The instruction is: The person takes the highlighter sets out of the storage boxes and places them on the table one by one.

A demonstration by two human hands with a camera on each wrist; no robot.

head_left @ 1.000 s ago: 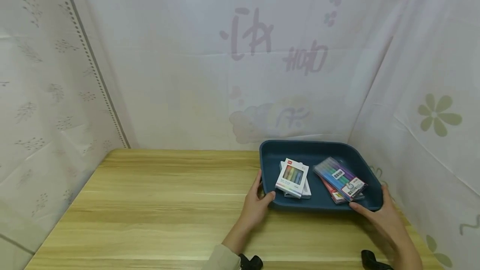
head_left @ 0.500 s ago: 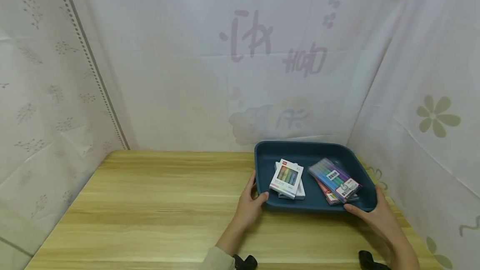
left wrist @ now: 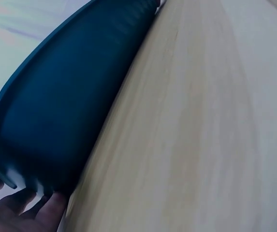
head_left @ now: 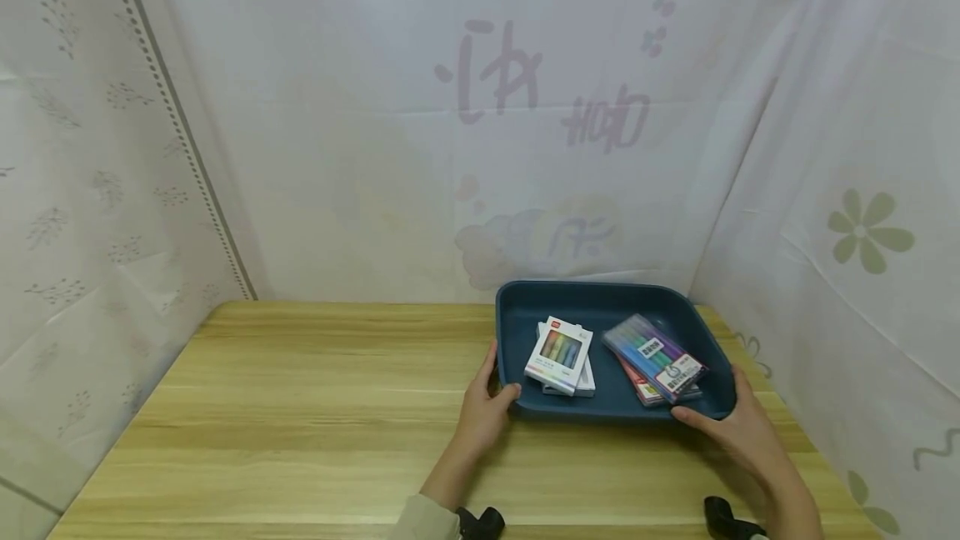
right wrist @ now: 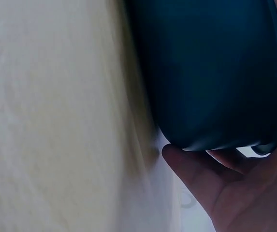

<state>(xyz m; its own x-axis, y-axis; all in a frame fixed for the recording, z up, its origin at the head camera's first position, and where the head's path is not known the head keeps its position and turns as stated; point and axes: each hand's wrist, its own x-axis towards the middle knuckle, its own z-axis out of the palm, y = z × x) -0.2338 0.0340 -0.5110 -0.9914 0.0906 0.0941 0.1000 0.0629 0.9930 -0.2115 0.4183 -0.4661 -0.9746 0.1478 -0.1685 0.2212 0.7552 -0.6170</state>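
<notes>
A dark blue tray (head_left: pixel 600 417) is held between two hands at the right of the table in the head view. My left hand (head_left: pixel 483 415) grips its left front corner, thumb at the front rim and fingers along the side. At the right front corner, my right hand (head_left: pixel 738 432) grips the tray the same way. Inside, a white box of crayons or pastels (head_left: pixel 561 354) lies across another white box (head_left: pixel 587 382). Beside them, a clear pack of colored pens (head_left: pixel 656 357) overlaps a red pack (head_left: pixel 645 386). Both wrist views show the tray wall with fingers curled at its end.
The wooden table (head_left: pixel 300 407) extends to the left of the tray. A pale printed cloth (head_left: pixel 360 148) hangs behind the table, and more cloth (head_left: pixel 847 290) hangs close along the right side.
Both hands and the tray have shifted a little to the left with the packs inside. The grip on the corners stays the same.
</notes>
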